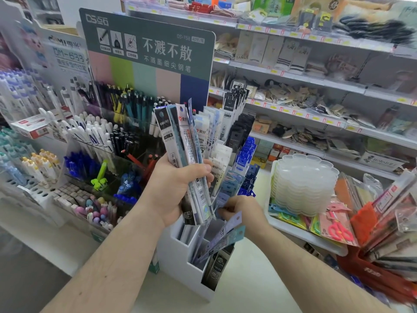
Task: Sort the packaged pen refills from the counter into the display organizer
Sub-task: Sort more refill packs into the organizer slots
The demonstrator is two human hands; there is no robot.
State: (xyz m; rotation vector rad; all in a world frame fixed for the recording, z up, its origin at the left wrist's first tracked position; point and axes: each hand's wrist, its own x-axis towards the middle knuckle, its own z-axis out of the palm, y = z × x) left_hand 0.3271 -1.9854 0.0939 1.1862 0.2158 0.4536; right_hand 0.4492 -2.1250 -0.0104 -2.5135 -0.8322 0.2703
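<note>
My left hand (178, 188) grips a fanned bundle of packaged pen refills (180, 136), held upright in front of the display. Below and to the right, my right hand (241, 211) pinches some pale blue refill packs (228, 231) that lean out of the white tiered display organizer (180, 251). The organizer's stepped compartments hold several rows of refill packs, white, black and blue (246, 154), rising toward the back. A black pack (216, 265) stands in the organizer's front right slot.
Pen displays fill the left, under a green sign (146, 48). A stack of clear plastic trays (304, 184) sits in a white bin at right, with scissors packs (338, 229) and a red basket (374, 274). Store shelves (316, 86) run behind.
</note>
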